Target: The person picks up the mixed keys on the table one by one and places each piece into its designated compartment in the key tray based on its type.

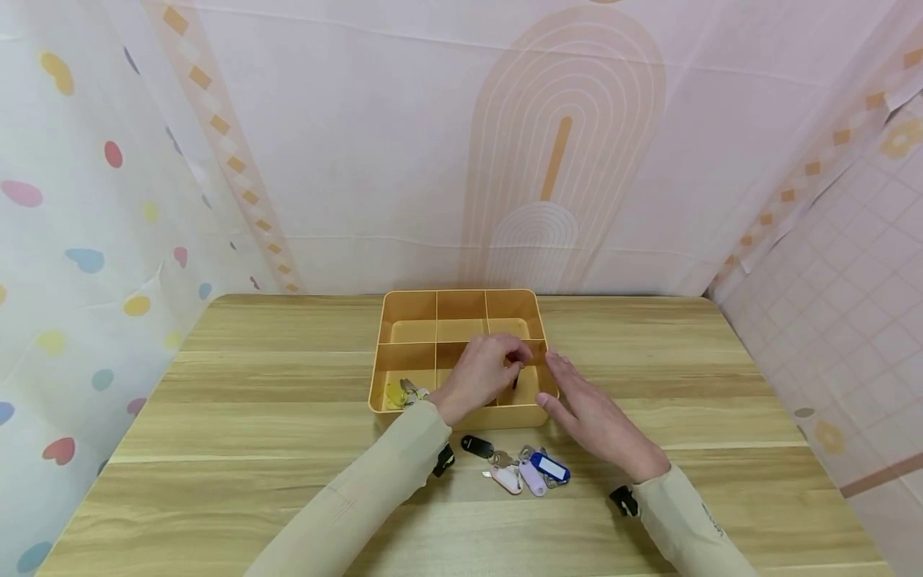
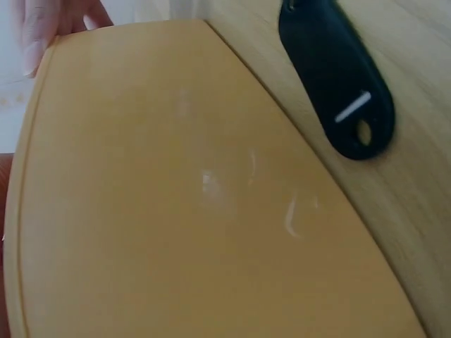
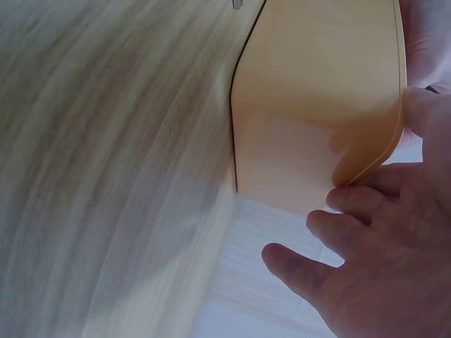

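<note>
Pinches a small dark piece (image 1: 515, 380) between the curled thumb and fingertips of the left hand (image 1: 485, 369), over a compartment (image 1: 532, 388) of the yellow-orange tray (image 1: 515, 417), between both hands. Rests the right hand (image 1: 597, 413), fingers mostly straight, against the tray's rim. Has a yellow tag (image 1: 396, 394) with keys left of the left hand — and, on the bench (image 1: 288, 417) between the wrists, keys (image 1: 501, 458) with black, white, lilac and blue tags (image 1: 550, 467).

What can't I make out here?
Head: near-middle compartment floor of the rectangular yellow plastic box, mostly behind the left hand.
Head: slim dark item by that hand, too small to identify.
Left wrist: upper end of the elongated black plastic tag, cut by the top edge.
</note>
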`<move>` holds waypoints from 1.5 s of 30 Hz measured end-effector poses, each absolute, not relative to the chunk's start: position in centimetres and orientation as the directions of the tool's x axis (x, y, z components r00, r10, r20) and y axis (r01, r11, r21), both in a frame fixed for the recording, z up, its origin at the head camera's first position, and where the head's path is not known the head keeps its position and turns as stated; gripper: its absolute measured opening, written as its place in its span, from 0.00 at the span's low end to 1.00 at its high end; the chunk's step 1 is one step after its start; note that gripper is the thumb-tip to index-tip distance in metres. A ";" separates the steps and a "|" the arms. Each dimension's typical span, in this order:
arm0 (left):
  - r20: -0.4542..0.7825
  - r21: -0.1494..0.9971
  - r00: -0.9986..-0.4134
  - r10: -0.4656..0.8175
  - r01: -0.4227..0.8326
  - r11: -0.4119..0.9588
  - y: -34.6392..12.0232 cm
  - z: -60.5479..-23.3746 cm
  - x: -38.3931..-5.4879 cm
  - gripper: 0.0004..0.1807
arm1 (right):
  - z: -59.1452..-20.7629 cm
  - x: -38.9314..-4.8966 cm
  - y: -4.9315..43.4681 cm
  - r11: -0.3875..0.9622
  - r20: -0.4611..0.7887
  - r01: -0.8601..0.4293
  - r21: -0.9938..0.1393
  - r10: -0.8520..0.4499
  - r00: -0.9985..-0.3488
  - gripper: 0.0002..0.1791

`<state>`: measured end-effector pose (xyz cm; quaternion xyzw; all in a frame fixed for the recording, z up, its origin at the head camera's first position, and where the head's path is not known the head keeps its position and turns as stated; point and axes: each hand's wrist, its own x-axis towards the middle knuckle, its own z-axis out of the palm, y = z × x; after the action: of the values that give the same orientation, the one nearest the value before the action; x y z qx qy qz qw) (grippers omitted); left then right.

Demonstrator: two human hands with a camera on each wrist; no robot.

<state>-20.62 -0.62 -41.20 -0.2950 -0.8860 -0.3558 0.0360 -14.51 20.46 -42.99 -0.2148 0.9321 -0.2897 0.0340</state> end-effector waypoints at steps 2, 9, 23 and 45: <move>0.277 0.590 -0.822 0.498 0.554 0.587 -0.6 -41.3 -20.6 0.08 | -43.0 -14.5 20.5 0.741 0.059 -0.379 -0.554 -0.419 -0.906 0.43; 0.317 0.510 -0.795 0.517 0.603 0.614 -0.5 -41.4 -20.4 0.10 | -42.9 -14.5 20.4 0.748 0.053 -0.374 -0.548 -0.416 -0.908 0.43; 0.270 0.424 -0.773 0.574 0.631 0.650 -1.4 -41.2 -19.7 0.29 | -42.9 -14.6 20.6 0.749 0.044 -0.374 -0.547 -0.421 -0.906 0.43; 0.289 0.353 -0.706 0.647 0.707 0.613 -5.8 -41.3 -15.7 0.40 | -43.0 -14.6 20.6 0.748 0.058 -0.377 -0.546 -0.415 -0.908 0.43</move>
<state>-15.68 -5.82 -41.31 -0.3778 -0.8957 -0.2251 0.0662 -14.57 20.61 -42.97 -0.2120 0.9344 -0.2845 0.0333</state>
